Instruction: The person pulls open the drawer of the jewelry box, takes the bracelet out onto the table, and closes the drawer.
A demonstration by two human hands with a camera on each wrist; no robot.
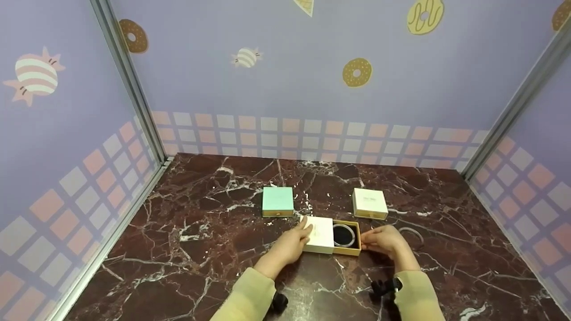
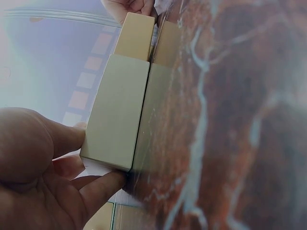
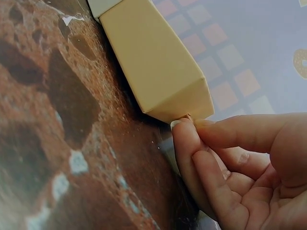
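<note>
A small box lies on the table with its cream sleeve (image 1: 319, 235) on the left and its yellow drawer (image 1: 347, 250) pulled out to the right. Inside the drawer, a silver bangle (image 1: 352, 230) rests on a black pad. My left hand (image 1: 287, 245) grips the sleeve's left end; the left wrist view shows thumb and fingers around that end of the sleeve (image 2: 117, 110). At the drawer's right face, my right hand (image 1: 386, 239) pinches a small tab (image 3: 188, 116) between thumb and finger, seen in the right wrist view against the drawer (image 3: 153, 57).
Behind the open box stand a closed mint box (image 1: 278, 200) at the left and a closed cream box (image 1: 370, 202) at the right. Another bangle (image 1: 418, 233) lies on the marble table (image 1: 200, 267), just beyond my right hand. Patterned lilac panels (image 1: 290, 80) enclose the table's back and sides.
</note>
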